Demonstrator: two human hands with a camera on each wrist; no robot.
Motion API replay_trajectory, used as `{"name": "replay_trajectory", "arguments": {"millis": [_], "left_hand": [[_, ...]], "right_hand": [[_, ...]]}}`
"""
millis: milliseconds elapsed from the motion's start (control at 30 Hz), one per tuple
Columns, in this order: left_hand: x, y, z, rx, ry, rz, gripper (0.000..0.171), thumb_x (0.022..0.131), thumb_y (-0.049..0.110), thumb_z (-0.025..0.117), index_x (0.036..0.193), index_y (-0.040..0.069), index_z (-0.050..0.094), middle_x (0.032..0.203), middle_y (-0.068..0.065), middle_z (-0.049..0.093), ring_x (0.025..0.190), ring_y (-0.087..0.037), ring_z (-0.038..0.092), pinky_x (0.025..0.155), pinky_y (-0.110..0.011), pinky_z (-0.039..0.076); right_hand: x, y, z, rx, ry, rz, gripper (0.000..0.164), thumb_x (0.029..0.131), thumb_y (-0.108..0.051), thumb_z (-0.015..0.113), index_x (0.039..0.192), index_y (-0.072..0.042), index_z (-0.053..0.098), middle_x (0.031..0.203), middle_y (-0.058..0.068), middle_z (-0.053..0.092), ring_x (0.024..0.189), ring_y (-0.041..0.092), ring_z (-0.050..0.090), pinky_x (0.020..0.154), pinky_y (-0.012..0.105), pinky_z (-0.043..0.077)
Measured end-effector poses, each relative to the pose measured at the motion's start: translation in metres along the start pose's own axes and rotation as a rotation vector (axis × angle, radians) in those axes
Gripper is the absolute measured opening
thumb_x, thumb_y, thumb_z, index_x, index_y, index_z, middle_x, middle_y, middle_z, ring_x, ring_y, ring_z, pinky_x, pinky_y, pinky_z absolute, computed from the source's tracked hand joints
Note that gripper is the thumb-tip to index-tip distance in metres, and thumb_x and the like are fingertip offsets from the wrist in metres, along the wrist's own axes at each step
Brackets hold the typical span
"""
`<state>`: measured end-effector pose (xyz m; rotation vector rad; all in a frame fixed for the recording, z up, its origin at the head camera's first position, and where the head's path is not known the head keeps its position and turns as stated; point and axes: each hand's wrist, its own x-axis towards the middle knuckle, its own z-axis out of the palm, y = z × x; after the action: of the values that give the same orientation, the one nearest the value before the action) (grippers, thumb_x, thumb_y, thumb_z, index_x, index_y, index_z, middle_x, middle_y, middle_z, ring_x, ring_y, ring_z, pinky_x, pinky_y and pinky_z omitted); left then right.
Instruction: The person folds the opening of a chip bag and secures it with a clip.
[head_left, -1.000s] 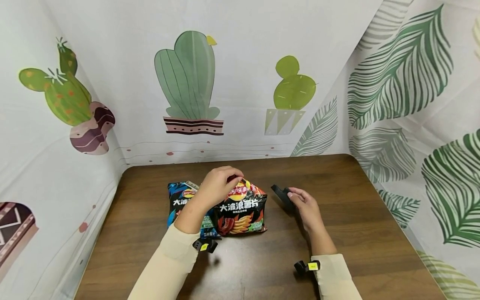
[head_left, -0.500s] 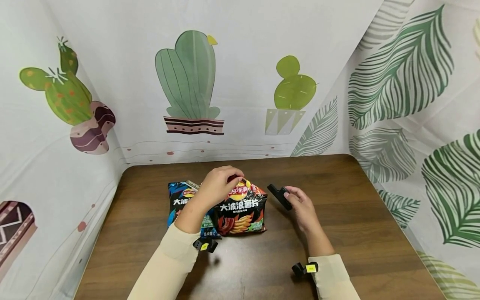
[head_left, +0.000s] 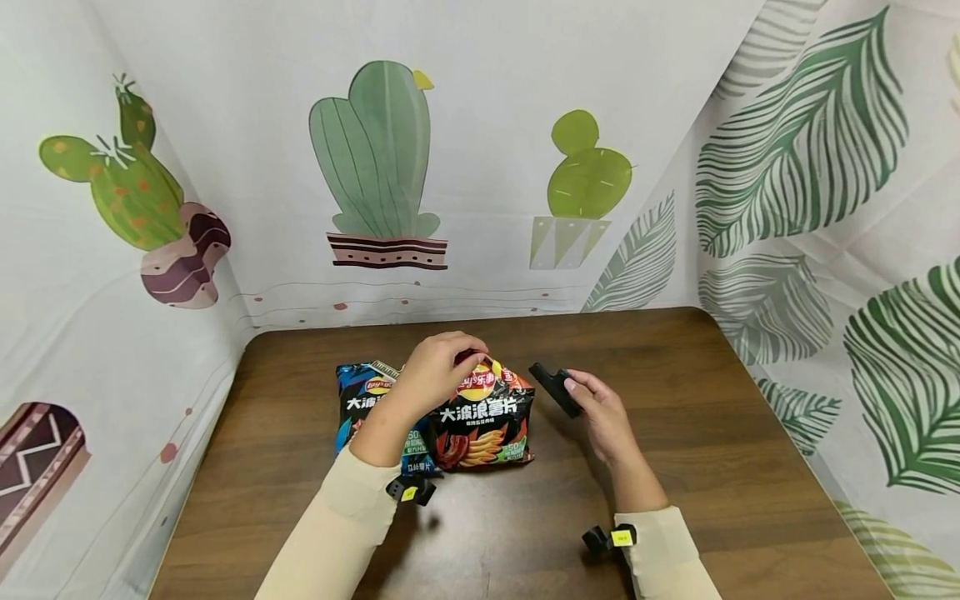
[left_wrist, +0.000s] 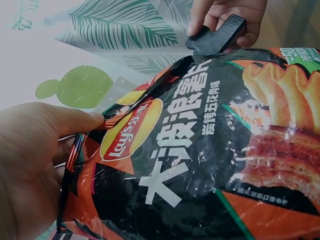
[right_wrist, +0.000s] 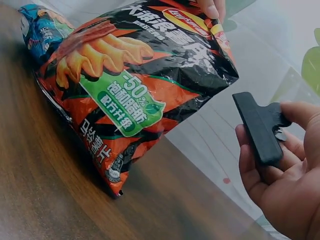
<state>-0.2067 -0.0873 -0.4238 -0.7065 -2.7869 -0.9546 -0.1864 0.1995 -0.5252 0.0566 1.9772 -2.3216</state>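
A black and orange bag of potato chips (head_left: pixel 480 425) stands tilted on the table, its printed front toward me. My left hand (head_left: pixel 430 377) pinches its folded top edge between thumb and fingers, as the left wrist view shows closely. To the right of the bag, my right hand (head_left: pixel 611 423) holds a black bag clip (head_left: pixel 553 389) by its handles. In the right wrist view the clip's long bar (right_wrist: pixel 257 127) is a short way from the bag's upper corner, not touching it. Whether the clip's jaws are parted cannot be made out.
A blue bag of chips (head_left: pixel 360 404) stands to the left, partly behind the black one and my left forearm. The brown wooden table (head_left: pixel 697 400) ends at a white curtain (head_left: pixel 495 167) printed with cacti and leaves.
My right hand has moved a little left, bringing the clip nearer the bag and turning it so more of its side shows. The left hand and both bags have kept their places.
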Motion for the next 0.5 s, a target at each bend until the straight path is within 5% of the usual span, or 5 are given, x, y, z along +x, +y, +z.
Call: {"name": "replay_trajectory", "arguments": {"millis": [167, 500], "left_hand": [[-0.0002, -0.0007, 0.0008, -0.002, 0.001, -0.002, 0.020, 0.103, 0.026, 0.061, 0.113, 0.016, 0.075, 0.113, 0.002, 0.073, 0.101, -0.017, 0.067, 0.090, -0.040, 0.055], [-0.0008, 0.0002, 0.0006, 0.003, 0.006, 0.005, 0.018, 0.102, 0.025, 0.061, 0.112, 0.017, 0.075, 0.112, 0.002, 0.073, 0.099, -0.017, 0.067, 0.087, -0.038, 0.056]], "right_hand": [[-0.0010, -0.0005, 0.0043, 0.064, -0.009, -0.040, 0.015, 0.104, -0.013, 0.057, 0.110, -0.018, 0.069, 0.102, -0.007, 0.071, 0.092, 0.006, 0.066, 0.080, 0.020, 0.054], [-0.0014, -0.0040, 0.0095, 0.094, -0.040, -0.069, 0.017, 0.103, -0.008, 0.056, 0.110, -0.017, 0.069, 0.100, -0.008, 0.075, 0.089, 0.006, 0.071, 0.079, 0.020, 0.055]]}}
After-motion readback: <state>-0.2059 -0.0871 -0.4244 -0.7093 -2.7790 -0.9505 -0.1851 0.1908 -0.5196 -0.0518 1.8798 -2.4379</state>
